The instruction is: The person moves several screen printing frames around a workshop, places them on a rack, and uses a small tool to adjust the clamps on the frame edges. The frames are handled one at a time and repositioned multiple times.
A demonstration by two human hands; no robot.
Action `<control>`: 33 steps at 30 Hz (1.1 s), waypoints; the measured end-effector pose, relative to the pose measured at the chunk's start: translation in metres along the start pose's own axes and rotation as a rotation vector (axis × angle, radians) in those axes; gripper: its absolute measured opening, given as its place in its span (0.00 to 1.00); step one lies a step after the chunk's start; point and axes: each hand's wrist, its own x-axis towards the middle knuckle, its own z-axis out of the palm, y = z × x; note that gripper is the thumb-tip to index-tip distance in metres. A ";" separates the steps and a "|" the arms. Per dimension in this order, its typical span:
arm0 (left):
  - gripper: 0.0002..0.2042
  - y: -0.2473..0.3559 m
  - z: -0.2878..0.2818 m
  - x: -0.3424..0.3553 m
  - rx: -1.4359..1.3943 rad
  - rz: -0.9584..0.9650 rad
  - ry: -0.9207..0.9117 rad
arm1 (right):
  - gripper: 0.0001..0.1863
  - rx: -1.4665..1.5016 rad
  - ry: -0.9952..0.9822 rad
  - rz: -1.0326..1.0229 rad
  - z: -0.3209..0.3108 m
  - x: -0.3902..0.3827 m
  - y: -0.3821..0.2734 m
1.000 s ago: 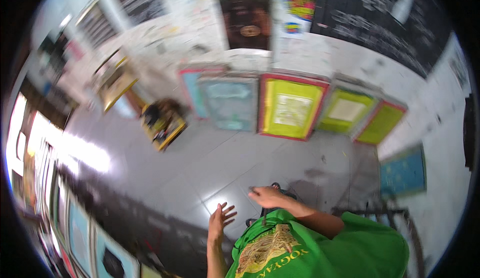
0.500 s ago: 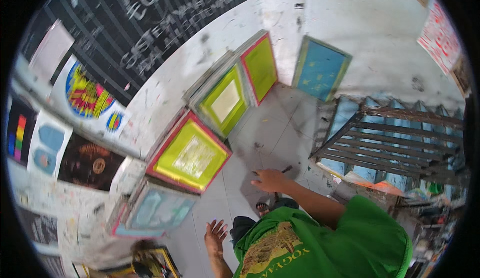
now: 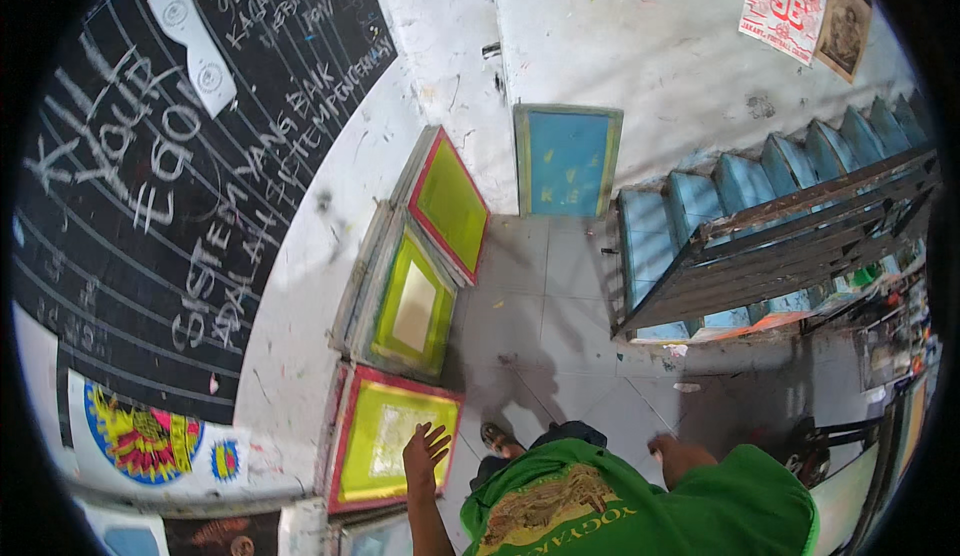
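Note:
My left hand (image 3: pixel 425 448) hangs beside a yellow screen frame with a red border (image 3: pixel 365 441), its fingers spread and holding nothing I can see; whether it touches the frame I cannot tell. My right hand (image 3: pixel 678 456) is low at the right of my green shirt (image 3: pixel 640 516), over the grey floor, its fingers too foreshortened to read. Beyond my left hand, a grey-edged green frame with a pale centre (image 3: pixel 410 316) and a red-edged green frame (image 3: pixel 445 206) lean along the wall.
A blue panel (image 3: pixel 565 161) leans at the back wall. Blue steps (image 3: pixel 695 206) with a dark railing (image 3: pixel 770 231) rise at the right. A chalkboard (image 3: pixel 160 206) and posters (image 3: pixel 785 1) are on the walls. Dark metal equipment (image 3: pixel 815 451) stands at the lower right.
The view has turned rightward, bringing the steps and blue panel toward the middle and the leaning frames to my left. My right hand has moved right, away from in front of my body.

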 end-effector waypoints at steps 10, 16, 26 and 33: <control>0.25 0.085 0.079 0.189 0.272 -0.140 -0.215 | 0.24 0.560 -0.026 0.147 0.034 -0.111 -0.085; 0.29 0.134 0.230 0.312 0.537 -0.072 -0.535 | 0.27 0.817 0.022 0.242 -0.009 -0.066 -0.126; 0.33 0.235 0.488 0.504 0.764 -0.026 -0.619 | 0.35 0.996 0.244 0.266 -0.117 0.079 -0.184; 0.33 0.323 0.654 0.712 1.421 0.363 -0.736 | 0.28 1.280 0.622 0.492 -0.263 0.049 -0.229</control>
